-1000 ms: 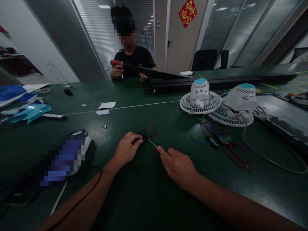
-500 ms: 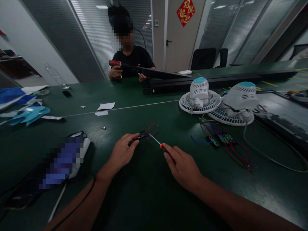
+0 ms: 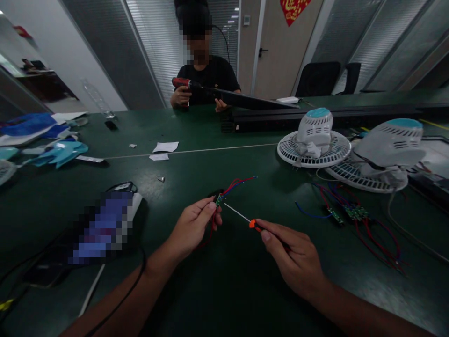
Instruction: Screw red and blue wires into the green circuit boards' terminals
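Note:
My left hand [image 3: 196,224] pinches a small green circuit board [image 3: 219,200] with red and blue wires [image 3: 238,182] running out of it. A dark piece shows behind the board, partly covered by my fingers. In my right hand [image 3: 294,252] is a screwdriver [image 3: 238,213] with an orange collar and a thin metal shaft. Its tip points at the board, a small gap short of it. Several similar wired boards [image 3: 356,212] lie on the green table [image 3: 224,299] to the right.
Two white fan housings [image 3: 314,135] with round grilles stand at the right. A phone [image 3: 101,229] lies at the left near cables. Blue fan blades [image 3: 63,152], paper scraps [image 3: 166,147] and a plastic bottle [image 3: 98,99] are farther back. Across the table, a person [image 3: 205,75] holds a red power drill [image 3: 180,83].
The view has swung left. My left hand has turned the piece so its green board side now shows, wires pointing up and right. The screwdriver remains in my right hand, tip near the board.

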Demonstrator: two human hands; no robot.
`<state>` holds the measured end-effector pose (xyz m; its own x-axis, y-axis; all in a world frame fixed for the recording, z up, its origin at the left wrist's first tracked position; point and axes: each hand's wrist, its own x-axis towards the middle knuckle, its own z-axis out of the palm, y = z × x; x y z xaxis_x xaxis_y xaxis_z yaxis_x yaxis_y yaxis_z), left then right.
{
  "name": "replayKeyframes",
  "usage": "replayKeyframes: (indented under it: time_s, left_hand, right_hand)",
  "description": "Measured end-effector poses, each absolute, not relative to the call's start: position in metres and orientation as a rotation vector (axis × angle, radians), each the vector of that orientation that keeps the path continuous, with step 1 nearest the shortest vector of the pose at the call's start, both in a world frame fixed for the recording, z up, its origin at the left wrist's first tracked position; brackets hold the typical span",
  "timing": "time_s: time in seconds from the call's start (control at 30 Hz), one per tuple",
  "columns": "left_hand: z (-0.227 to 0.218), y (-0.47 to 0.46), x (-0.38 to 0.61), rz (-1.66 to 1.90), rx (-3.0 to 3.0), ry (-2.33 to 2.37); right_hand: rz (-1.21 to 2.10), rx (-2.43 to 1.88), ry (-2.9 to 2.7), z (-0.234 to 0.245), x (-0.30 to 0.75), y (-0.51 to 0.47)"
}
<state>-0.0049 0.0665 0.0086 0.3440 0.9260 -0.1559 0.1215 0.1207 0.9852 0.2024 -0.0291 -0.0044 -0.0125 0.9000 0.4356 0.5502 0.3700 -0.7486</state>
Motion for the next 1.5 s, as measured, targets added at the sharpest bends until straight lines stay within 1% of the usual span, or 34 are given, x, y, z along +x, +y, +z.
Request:
replayKeyframes:
  time_s: [0.53,0.63,0.87,0.97,1.5]
  left_hand:
    - [0.004,0.070,-0.006,0.800,1.218,1.028]
    - [0.002,0.071,-0.007,0.823,1.234,1.036]
    - [-0.009,0.075,-0.015,0.858,1.300,1.039]
    - [-0.009,0.076,-0.016,0.861,1.319,1.012]
    - [0.003,0.074,-0.012,0.875,1.338,0.926]
  right_hand:
    - [0.614,-1.369,-1.619,-0.002,0.200,-0.026]
    - [0.705,-1.425,-1.565,-0.002,0.201,-0.027]
    - [1.034,-1.564,-1.371,0.003,0.208,-0.020]
    - [1.098,-1.588,-1.298,0.002,0.210,-0.018]
    - [0.961,-1.466,-1.140,-0.011,0.215,-0.019]
